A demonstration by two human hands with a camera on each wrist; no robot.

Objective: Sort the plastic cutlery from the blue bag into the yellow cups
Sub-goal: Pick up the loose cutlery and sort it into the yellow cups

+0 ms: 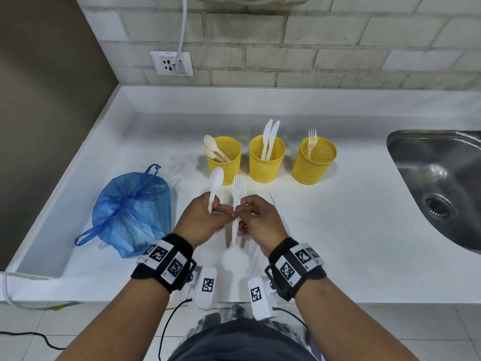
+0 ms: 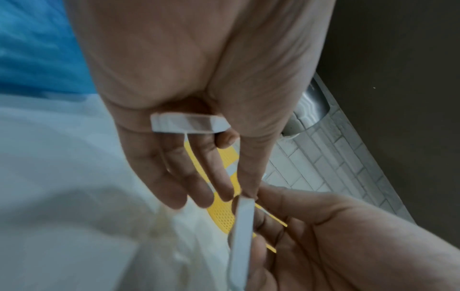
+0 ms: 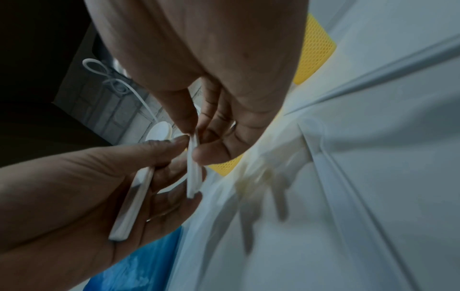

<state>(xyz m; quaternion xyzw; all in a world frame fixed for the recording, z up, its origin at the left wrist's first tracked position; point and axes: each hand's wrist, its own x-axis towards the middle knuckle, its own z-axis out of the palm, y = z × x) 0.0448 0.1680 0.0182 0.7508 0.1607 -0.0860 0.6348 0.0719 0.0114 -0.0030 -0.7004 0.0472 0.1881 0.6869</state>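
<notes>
Over the white counter (image 1: 338, 230), my left hand (image 1: 221, 208) grips a white plastic spoon (image 1: 216, 182) by its handle, bowl up. My right hand (image 1: 243, 208) pinches a white plastic fork (image 1: 237, 190) at mid-handle, tines up, and left fingertips touch the same handle. The right wrist view shows the fork handle (image 3: 194, 173) pinched and the spoon handle (image 3: 132, 206) lying across the left palm. Three yellow mesh cups stand behind: the left cup (image 1: 227, 162) holds spoons, the middle cup (image 1: 266, 165) knives, the right cup (image 1: 313, 168) one fork. The tied blue bag (image 1: 130, 212) sits at the left.
A steel sink (image 1: 442, 183) is sunk into the counter at the right. A brick wall with a socket (image 1: 171, 63) and a plugged-in cable rises behind. A thin translucent sheet (image 1: 279, 212) lies on the counter under my hands.
</notes>
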